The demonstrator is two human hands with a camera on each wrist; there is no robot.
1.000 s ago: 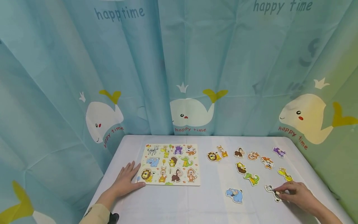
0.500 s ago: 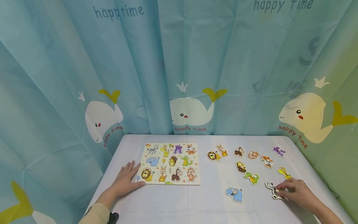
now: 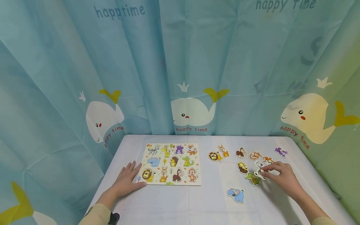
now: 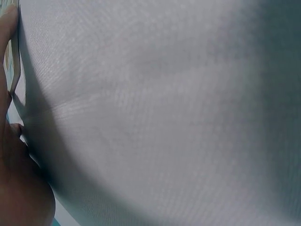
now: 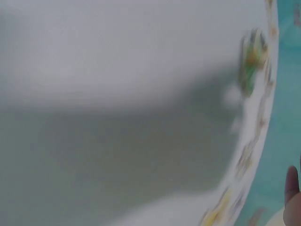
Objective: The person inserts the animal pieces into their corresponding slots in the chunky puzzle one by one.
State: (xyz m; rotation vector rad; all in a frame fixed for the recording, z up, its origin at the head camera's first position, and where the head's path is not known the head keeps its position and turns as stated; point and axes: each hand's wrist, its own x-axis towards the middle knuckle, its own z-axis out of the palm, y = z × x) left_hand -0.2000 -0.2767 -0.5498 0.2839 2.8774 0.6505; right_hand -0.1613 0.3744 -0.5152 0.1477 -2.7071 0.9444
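My right hand (image 3: 282,176) pinches a zebra puzzle piece (image 3: 259,171) between thumb and fingertips. In the head view the piece overlaps the crocodile piece (image 3: 253,179), and the tiger piece (image 3: 268,160) shows just behind it. Only part of that hand (image 5: 292,197) enters the right wrist view, where the green crocodile piece (image 5: 251,61) is blurred. With fingers spread, my left hand (image 3: 126,179) rests at the lower left corner of the animal puzzle board (image 3: 182,184), its thumb along the near edge. The giraffe piece is hidden behind my right hand in the head view.
The elephant piece (image 3: 235,195) lies nearest on the white table. Farther back are the lion (image 3: 215,156), kangaroo (image 3: 223,151), gorilla (image 3: 240,152), monkey (image 3: 254,155), hedgehog (image 3: 242,168) and hippo (image 3: 281,152) pieces. A blue curtain (image 3: 197,62) hangs behind the table.
My right hand has carried the zebra piece from the table's right side leftward and away from me, over beside the crocodile piece. The left hand and the board have stayed put.
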